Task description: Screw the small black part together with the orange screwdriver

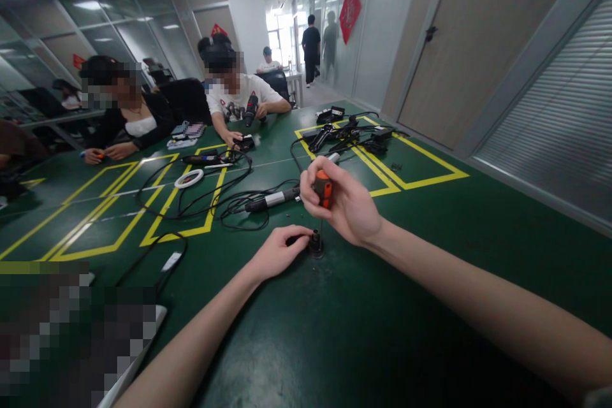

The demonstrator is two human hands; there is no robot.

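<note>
My right hand (344, 201) is wrapped round the orange and black handle of a screwdriver (325, 190). Its thin shaft points down at a small dark round part (315, 245), which stands on the green table. Whether the tip touches the part I cannot tell. My left hand (282, 250) rests on the table with thumb and fingers closed on the upper left side of that part, steadying it from the side. A black and silver cylindrical tool (272, 200) with a cable lies just beyond both hands.
Yellow tape (210, 220) marks rectangles on the green table (382, 306). Black cables and tools (344, 137) lie in a heap at the far right. A white ring (189, 178) lies left of centre. A co-worker in a white shirt (251, 92) holds a dark power tool opposite; another person (129, 115) sits farther left.
</note>
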